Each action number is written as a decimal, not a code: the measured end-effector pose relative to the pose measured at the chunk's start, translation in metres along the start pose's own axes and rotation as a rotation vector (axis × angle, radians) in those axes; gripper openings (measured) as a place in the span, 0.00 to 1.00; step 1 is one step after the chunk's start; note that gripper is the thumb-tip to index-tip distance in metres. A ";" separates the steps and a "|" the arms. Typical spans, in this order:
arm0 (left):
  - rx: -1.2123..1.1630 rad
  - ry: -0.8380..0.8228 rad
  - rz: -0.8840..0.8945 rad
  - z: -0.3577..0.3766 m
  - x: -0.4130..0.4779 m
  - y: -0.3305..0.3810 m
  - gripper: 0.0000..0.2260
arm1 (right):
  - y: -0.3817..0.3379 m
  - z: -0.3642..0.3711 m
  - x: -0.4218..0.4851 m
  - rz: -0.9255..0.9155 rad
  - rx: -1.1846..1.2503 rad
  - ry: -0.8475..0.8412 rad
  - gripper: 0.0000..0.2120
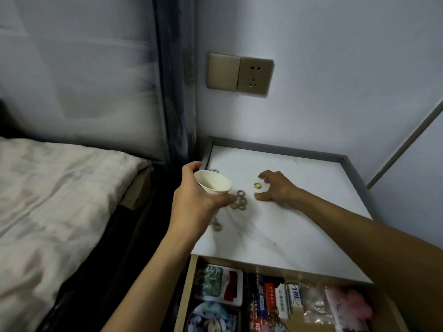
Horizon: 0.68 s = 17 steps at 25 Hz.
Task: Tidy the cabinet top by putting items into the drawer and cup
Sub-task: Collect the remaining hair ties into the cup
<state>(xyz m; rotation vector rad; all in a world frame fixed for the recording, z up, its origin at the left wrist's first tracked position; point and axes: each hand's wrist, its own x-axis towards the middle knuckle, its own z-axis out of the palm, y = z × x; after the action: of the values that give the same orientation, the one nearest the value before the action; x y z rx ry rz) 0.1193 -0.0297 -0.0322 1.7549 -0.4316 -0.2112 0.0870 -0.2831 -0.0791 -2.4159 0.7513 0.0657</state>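
Note:
My left hand (191,195) grips a white paper cup (213,182), tilted with its mouth toward me, above the left side of the white marble cabinet top (299,188). Several small coloured rings (239,200) lie in a cluster just below the cup. A yellow ring (257,185) lies apart on the top. My right hand (273,185) hovers over it with fingers curled in a claw and holds nothing. Two more rings (215,225) lie by my left wrist. The drawer (189,283) below stands pulled out.
The drawer holds several packets, cards and plastic bags (314,305). A bed with pale bedding (60,188) lies to the left. A grey raised rim (354,178) borders the cabinet top. A wall socket (254,76) sits above.

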 end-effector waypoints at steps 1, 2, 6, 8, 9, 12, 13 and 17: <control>0.008 -0.001 0.006 -0.001 0.001 0.000 0.42 | 0.000 0.003 0.005 -0.044 -0.005 0.022 0.29; 0.014 -0.004 0.007 -0.001 0.002 -0.001 0.42 | -0.002 0.006 0.008 -0.084 -0.017 0.039 0.24; 0.031 -0.021 0.011 0.002 0.003 0.000 0.42 | -0.014 0.013 0.006 -0.198 -0.052 0.018 0.12; 0.035 -0.025 0.014 0.002 0.003 0.000 0.41 | -0.020 0.018 0.006 -0.230 -0.083 -0.005 0.08; 0.036 -0.024 0.017 0.002 0.003 0.000 0.41 | -0.022 0.020 0.005 -0.231 -0.101 -0.007 0.05; 0.055 -0.019 0.024 0.001 0.002 -0.001 0.41 | -0.022 0.023 0.003 -0.185 -0.275 0.006 0.04; 0.057 -0.017 0.023 0.001 0.002 -0.001 0.41 | -0.020 0.023 0.002 -0.169 -0.341 -0.001 0.07; 0.072 -0.015 0.035 -0.004 0.001 0.002 0.40 | -0.022 0.018 -0.004 -0.149 -0.151 -0.009 0.07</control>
<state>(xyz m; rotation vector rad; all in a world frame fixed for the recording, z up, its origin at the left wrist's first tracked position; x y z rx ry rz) 0.1211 -0.0270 -0.0290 1.8153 -0.4854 -0.1855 0.0972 -0.2567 -0.0813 -2.6058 0.5780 0.0765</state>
